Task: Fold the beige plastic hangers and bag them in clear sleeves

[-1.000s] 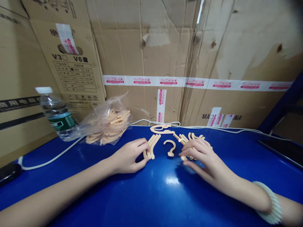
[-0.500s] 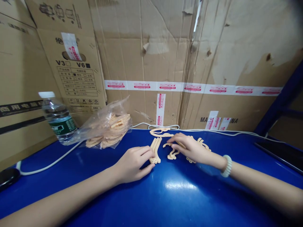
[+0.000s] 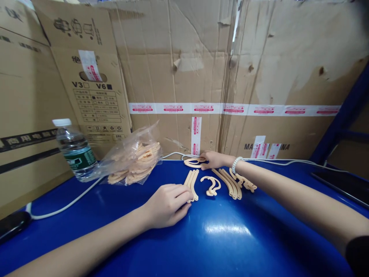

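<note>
Blue table (image 3: 173, 250) carries all pcs. Clear bag (image 3: 123, 154), back L: pale pcs jumbled, no. & shapes unclear. L hand (image 3: 170, 204) curled low, R hand (image 3: 216, 159) at table's back edge. R strips (image 3: 227, 182) fan out near R wrist; L strips (image 3: 192, 181) lie side by side, near ends partly under L fingers, can't tell if gripped or just touched. Looped pc (image 3: 190, 163) at back, R end under R fingers; pinch prob., contact hidden. Hooks (image 3: 212, 191) overlap betw. strip sets, count uncertain. Material unclear: prob. light, stiff, smooth, thin bits snappable; best hold mid-length, fingertips.
</note>
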Tool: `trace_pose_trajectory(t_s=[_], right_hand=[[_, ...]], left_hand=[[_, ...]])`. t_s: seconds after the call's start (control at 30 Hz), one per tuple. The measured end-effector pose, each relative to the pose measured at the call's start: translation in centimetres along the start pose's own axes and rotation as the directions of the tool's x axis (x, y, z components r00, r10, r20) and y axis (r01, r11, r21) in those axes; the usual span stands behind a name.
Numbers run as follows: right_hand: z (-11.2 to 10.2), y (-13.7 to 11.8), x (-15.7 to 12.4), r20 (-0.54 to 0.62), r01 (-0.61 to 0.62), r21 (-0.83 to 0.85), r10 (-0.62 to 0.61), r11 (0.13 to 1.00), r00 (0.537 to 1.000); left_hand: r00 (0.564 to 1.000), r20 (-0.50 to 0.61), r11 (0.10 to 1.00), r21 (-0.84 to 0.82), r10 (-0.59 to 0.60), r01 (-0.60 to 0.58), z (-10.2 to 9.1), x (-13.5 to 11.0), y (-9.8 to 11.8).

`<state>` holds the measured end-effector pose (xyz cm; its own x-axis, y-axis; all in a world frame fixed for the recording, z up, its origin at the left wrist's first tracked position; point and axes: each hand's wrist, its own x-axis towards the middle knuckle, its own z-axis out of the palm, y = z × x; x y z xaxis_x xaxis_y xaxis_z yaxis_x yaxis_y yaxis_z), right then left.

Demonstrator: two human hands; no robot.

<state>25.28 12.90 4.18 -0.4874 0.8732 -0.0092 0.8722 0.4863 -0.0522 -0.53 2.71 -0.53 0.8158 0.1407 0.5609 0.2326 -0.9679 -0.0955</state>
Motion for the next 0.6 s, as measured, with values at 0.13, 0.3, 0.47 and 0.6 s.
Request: trace_pose_trajectory(t_s=[0.13,0.3,0.47,0.6], right_hand=[[-0.1,0.0,0.6,0.032,-0.083,-0.029,0.084,0.996,0.996],[-0.6,-0.4,1.0,0.109,-0.153,-0.016,0.154,0.988,0.982],[-1.0,-0.5,1.2,0.157,-0.215,0.053,0.205,0.975,0.966],[-0.6,-0.6,1.0,0.093,-0.270,0.132,0.259,0.954,0.961]], left_hand=[[1.000,0.003,1.000,-0.001,-0.004,0.004,0.0,-0.1,0.0],[1.000,0.010,1.000,0.005,-0.006,0.006,0.0,0.0,0.1],[1.000,0.016,1.000,0.014,-0.016,0.015,0.0,0.1,0.1],[1.000,0.016,1.000,0.017,-0.018,0.018,0.0,0.1,0.1]])
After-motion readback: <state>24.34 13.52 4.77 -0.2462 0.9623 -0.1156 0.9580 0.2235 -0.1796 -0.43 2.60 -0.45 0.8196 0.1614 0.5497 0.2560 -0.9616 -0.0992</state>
